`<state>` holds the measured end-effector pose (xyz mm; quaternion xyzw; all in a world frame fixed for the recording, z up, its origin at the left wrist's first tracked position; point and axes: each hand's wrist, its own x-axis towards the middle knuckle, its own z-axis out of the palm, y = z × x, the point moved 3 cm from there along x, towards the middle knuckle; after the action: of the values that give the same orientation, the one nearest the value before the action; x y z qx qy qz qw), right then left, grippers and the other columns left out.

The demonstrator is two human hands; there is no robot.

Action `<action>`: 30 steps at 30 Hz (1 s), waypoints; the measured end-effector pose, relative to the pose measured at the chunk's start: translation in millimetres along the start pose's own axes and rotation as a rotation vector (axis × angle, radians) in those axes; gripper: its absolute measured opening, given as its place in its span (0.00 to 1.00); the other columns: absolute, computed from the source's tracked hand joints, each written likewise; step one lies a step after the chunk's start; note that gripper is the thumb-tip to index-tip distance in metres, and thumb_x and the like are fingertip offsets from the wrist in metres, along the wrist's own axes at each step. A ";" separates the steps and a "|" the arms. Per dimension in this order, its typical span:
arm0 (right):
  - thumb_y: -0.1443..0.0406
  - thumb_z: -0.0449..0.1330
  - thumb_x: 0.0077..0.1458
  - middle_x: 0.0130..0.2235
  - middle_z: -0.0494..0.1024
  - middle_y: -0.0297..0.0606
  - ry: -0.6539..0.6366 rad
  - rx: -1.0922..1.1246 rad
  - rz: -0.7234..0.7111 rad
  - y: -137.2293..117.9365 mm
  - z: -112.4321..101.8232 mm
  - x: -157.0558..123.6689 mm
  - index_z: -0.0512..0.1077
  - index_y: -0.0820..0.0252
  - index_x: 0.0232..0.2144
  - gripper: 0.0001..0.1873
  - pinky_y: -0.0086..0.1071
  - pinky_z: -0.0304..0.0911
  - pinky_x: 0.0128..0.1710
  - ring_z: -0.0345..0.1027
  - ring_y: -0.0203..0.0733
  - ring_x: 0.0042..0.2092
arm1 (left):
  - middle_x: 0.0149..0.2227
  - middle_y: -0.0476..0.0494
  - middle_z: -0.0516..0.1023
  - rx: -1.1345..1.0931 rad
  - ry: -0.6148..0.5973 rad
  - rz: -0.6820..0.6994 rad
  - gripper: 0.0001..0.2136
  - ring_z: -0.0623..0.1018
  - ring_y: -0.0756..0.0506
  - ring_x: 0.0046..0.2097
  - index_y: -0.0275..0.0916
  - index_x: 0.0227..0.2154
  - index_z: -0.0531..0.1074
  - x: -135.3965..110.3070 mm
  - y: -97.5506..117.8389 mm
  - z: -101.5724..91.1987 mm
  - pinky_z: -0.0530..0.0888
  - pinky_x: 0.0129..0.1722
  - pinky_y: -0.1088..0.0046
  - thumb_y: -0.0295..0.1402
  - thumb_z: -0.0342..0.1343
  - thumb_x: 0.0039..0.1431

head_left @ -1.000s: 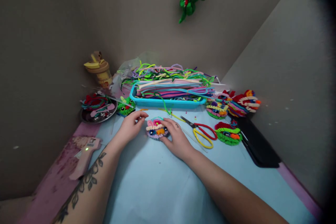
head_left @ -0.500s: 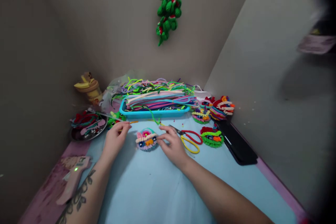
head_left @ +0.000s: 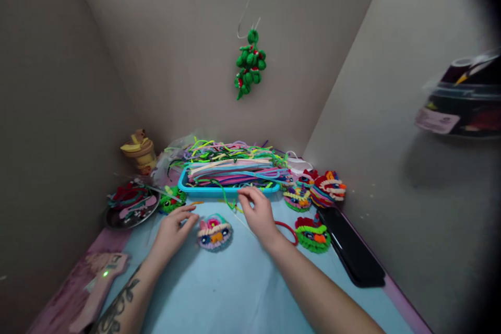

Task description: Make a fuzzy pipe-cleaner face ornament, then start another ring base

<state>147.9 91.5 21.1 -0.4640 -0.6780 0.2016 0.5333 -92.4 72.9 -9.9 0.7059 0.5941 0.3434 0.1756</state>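
Observation:
A round, multicoloured pipe-cleaner bird face [head_left: 215, 234] with dark eyes and an orange beak lies on the blue cloth between my hands. My left hand [head_left: 177, 232] is just left of it, thumb and fingers apart, holding nothing. My right hand [head_left: 258, 215] hovers near the tray's front edge, fingers curled together; whatever may be in them is too small to make out. Beneath that hand, mostly covered, lie the scissors [head_left: 291, 234], with a red handle loop showing. A thin pale strand [head_left: 245, 223] runs beside the right hand. A green pipe cleaner [head_left: 227, 199] hangs over the tray's front.
Behind stands a blue tray [head_left: 203, 191] heaped with pipe cleaners. Finished bird faces [head_left: 313, 235] and a black phone-like slab [head_left: 354, 250] are at right. A metal bowl [head_left: 117, 223] and a pink glue gun [head_left: 102, 284] lie left. Green woven pieces [head_left: 250, 65] hang on the wall.
The view has tilted up. My right hand has left the bird face, moving toward the tray and over the scissors. My left hand's fingers have come apart.

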 end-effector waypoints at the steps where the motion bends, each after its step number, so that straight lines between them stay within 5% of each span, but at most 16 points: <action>1: 0.69 0.53 0.56 0.36 0.77 0.39 -0.071 -0.070 -0.022 -0.3 3.7 15.4 0.74 0.58 0.36 0.10 0.33 0.66 0.39 0.70 0.41 0.39 | 0.42 0.39 0.80 0.004 0.002 0.013 0.14 0.77 0.39 0.46 0.41 0.29 0.79 -1.1 1.7 1.0 0.74 0.46 0.61 0.44 0.52 0.55; 7: 0.73 0.53 0.56 0.39 0.79 0.42 -0.427 -0.416 -0.100 16.1 37.8 77.7 0.76 0.61 0.35 0.12 0.34 0.63 0.46 0.71 0.42 0.42 | 0.43 0.40 0.80 0.052 0.012 0.062 0.13 0.77 0.41 0.48 0.41 0.37 0.77 -5.7 4.2 3.6 0.73 0.49 0.63 0.39 0.51 0.57; 14: 0.69 0.52 0.58 0.42 0.79 0.44 -0.686 -0.621 -0.136 32.7 80.8 90.9 0.75 0.60 0.40 0.12 0.33 0.62 0.45 0.71 0.45 0.45 | 0.45 0.40 0.79 0.132 -0.004 0.065 0.13 0.76 0.41 0.48 0.40 0.40 0.76 -9.3 -2.7 2.3 0.72 0.49 0.63 0.37 0.49 0.60; 21: 0.69 0.53 0.56 0.45 0.77 0.44 -0.785 -0.707 -0.149 34.2 96.1 95.3 0.71 0.57 0.44 0.14 0.33 0.61 0.41 0.70 0.46 0.46 | 0.45 0.40 0.78 0.194 -0.043 0.093 0.12 0.76 0.40 0.48 0.40 0.41 0.75 -9.9 0.2 1.7 0.72 0.48 0.63 0.36 0.48 0.60; 30: 0.68 0.55 0.54 0.42 0.77 0.41 -0.691 -0.687 -0.129 33.7 91.0 99.7 0.71 0.57 0.39 0.10 0.31 0.60 0.39 0.69 0.44 0.44 | 0.43 0.41 0.78 0.251 -0.074 0.165 0.10 0.76 0.42 0.45 0.39 0.39 0.75 -10.9 5.2 3.1 0.73 0.45 0.66 0.33 0.49 0.61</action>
<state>79.0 212.3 16.8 -0.4758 -0.8701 0.0750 0.1046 -87.1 61.8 -11.7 0.7807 0.5657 0.2535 0.0787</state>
